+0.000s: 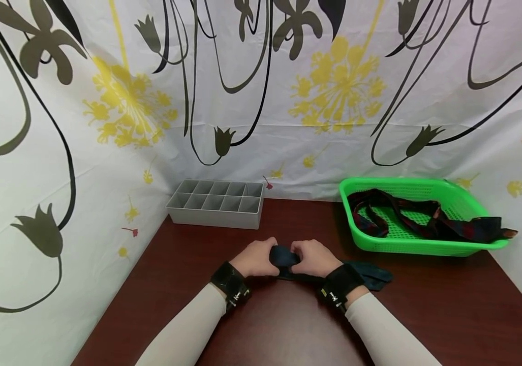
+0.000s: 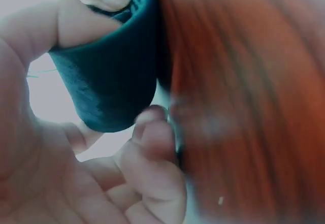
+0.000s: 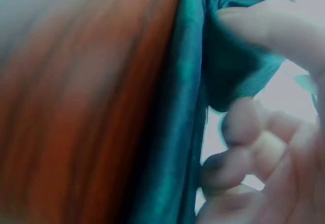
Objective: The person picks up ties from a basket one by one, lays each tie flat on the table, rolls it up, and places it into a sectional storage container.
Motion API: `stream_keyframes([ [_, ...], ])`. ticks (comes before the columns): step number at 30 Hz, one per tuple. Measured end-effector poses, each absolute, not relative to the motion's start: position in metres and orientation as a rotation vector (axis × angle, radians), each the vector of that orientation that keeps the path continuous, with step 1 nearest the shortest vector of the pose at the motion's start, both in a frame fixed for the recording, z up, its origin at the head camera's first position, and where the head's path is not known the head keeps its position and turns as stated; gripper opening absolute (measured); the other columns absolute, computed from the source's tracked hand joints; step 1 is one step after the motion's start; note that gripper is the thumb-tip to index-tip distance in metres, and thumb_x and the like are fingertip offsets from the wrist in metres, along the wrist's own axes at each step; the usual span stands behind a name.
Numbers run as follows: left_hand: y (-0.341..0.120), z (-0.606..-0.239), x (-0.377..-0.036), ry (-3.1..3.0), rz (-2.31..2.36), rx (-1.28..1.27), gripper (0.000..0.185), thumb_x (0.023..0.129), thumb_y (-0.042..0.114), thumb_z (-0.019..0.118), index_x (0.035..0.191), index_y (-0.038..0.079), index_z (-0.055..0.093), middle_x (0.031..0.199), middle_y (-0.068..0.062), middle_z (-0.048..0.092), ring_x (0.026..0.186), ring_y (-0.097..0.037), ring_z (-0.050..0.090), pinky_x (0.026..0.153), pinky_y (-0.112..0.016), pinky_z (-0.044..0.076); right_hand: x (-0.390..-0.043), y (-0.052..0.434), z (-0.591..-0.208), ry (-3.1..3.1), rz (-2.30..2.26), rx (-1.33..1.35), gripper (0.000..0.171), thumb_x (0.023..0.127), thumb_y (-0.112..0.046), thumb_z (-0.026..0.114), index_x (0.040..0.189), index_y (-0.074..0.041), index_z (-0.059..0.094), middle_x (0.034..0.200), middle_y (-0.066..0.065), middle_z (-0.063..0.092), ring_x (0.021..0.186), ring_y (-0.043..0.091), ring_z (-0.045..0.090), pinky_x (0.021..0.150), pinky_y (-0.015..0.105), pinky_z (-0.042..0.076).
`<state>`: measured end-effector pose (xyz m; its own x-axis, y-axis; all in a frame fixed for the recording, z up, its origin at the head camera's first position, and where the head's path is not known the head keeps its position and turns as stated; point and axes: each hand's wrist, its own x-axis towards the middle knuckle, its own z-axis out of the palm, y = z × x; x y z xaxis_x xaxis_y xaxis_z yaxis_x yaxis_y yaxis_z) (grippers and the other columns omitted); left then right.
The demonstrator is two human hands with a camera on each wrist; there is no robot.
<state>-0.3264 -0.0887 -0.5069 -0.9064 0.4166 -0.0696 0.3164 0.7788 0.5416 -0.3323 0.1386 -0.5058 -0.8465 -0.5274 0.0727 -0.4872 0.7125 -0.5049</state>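
Observation:
A dark teal necktie [image 1: 283, 256] lies over the middle of the table, one part wound into a roll between the two hands. My left hand [image 1: 257, 258] grips the left side of the roll, thumb at its upper edge in the left wrist view, where the rolled cloth [image 2: 109, 82] shows smooth outer layers. From the right, my right hand [image 1: 313, 258] pinches the roll, its thumb pressed into the upper folds [image 3: 238, 0]. The unrolled tail [image 1: 372, 274] passes beneath the right wrist and ends on the table to the right.
A green basket [image 1: 430, 247] stands at the back right, with a dark patterned necktie [image 1: 466, 229] loosely inside and one end over the rim. At the back left sits a grey divided tray [image 1: 215, 217]. Flowered cloth [image 1: 251, 107] hangs behind the brown table [image 1: 160, 284].

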Motion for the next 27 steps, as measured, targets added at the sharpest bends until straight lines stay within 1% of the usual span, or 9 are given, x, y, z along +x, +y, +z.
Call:
stream_keyframes([
  [3,-0.089,-0.509,-0.326,2.779,0.813,0.596,0.041,0.077,0.03,0.085,0.109,0.023,0.06,0.093,0.005,0.069,0.08,-0.014,0.063,0.074,-0.029,0.053,-0.332,0.139,-0.506,2.802,-0.783,-0.846,0.032,0.076,-0.029,0.09,0.094,-0.022,0.065,0.068,-0.011,0.06,0.062,0.008,0.054,0.066,0.027,0.046],
  [6,-0.087,-0.508,-0.325,2.824,0.789,0.633,0.036,0.076,0.03,0.085,0.103,0.021,0.062,0.088,0.006,0.068,0.077,-0.013,0.062,0.072,-0.028,0.052,-0.331,0.139,-0.505,2.781,-0.826,-0.887,0.04,0.077,-0.034,0.092,0.104,-0.025,0.064,0.072,-0.012,0.062,0.065,0.007,0.057,0.068,0.027,0.048],
  [8,-0.086,-0.506,-0.324,2.858,0.753,0.652,0.036,0.076,0.03,0.086,0.1,0.02,0.062,0.084,0.005,0.067,0.074,-0.013,0.061,0.071,-0.027,0.052,-0.33,0.138,-0.503,2.777,-0.882,-0.922,0.044,0.077,-0.037,0.093,0.108,-0.026,0.064,0.072,-0.013,0.062,0.066,0.007,0.058,0.069,0.027,0.049],
  [10,-0.086,-0.504,-0.324,2.89,0.714,0.653,0.037,0.075,0.031,0.087,0.1,0.019,0.061,0.083,0.005,0.067,0.073,-0.013,0.061,0.07,-0.027,0.051,-0.33,0.137,-0.501,2.788,-0.931,-0.936,0.042,0.077,-0.036,0.093,0.108,-0.027,0.065,0.07,-0.011,0.061,0.065,0.008,0.057,0.068,0.027,0.049],
  [14,-0.086,-0.503,-0.324,2.874,0.749,0.616,0.042,0.075,0.031,0.087,0.106,0.022,0.06,0.087,0.004,0.068,0.076,-0.014,0.061,0.071,-0.029,0.051,-0.332,0.138,-0.5,2.821,-0.891,-0.886,0.031,0.076,-0.029,0.091,0.095,-0.026,0.067,0.065,-0.011,0.058,0.061,0.008,0.053,0.064,0.026,0.046],
  [17,-0.086,-0.505,-0.324,2.814,0.818,0.618,0.045,0.075,0.028,0.086,0.11,0.024,0.059,0.09,0.005,0.068,0.077,-0.014,0.061,0.07,-0.029,0.051,-0.333,0.141,-0.502,2.824,-0.816,-0.831,0.029,0.074,-0.025,0.091,0.09,-0.025,0.067,0.065,-0.01,0.059,0.06,0.008,0.052,0.063,0.026,0.045],
  [20,-0.086,-0.506,-0.323,2.796,0.841,0.657,0.041,0.075,0.026,0.085,0.108,0.024,0.06,0.088,0.005,0.068,0.075,-0.013,0.061,0.069,-0.028,0.05,-0.334,0.143,-0.505,2.813,-0.792,-0.841,0.034,0.074,-0.028,0.093,0.096,-0.025,0.067,0.069,-0.012,0.061,0.063,0.007,0.054,0.066,0.026,0.047],
  [24,-0.085,-0.502,-0.322,2.866,0.757,0.697,0.037,0.075,0.031,0.087,0.1,0.022,0.062,0.083,0.006,0.067,0.072,-0.011,0.06,0.068,-0.026,0.05,-0.333,0.141,-0.503,2.781,-0.904,-0.944,0.044,0.075,-0.035,0.094,0.107,-0.025,0.066,0.074,-0.011,0.063,0.067,0.007,0.057,0.069,0.026,0.049],
  [27,-0.087,-0.497,-0.322,2.902,0.685,0.682,0.04,0.073,0.034,0.088,0.1,0.022,0.061,0.08,0.006,0.066,0.071,-0.012,0.061,0.067,-0.028,0.05,-0.332,0.138,-0.5,2.785,-0.966,-0.975,0.041,0.076,-0.035,0.092,0.106,-0.024,0.067,0.07,-0.01,0.06,0.065,0.007,0.055,0.066,0.027,0.048],
])
